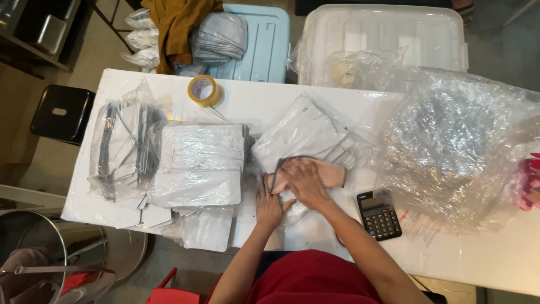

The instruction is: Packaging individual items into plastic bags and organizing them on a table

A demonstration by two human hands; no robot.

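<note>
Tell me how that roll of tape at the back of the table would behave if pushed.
The tape roll lies flat on the white table, so it would probably slide, not roll. It looks light, being a hollow ring. Tipped on edge, it could roll toward the packet stack.

The surface is heavily occupied. To the left, stacked clear packets and a bagged bundle block lateral passage, their edges overhanging the near rim. To the right, a large crumpled plastic sheet covers the surface from the far edge almost to the near one. A calculator sits just beside that sheet. A tape roll stands at the far edge. Bare strips remain along the far edge beside the tape roll and at the near right edge beyond the calculator.
</note>
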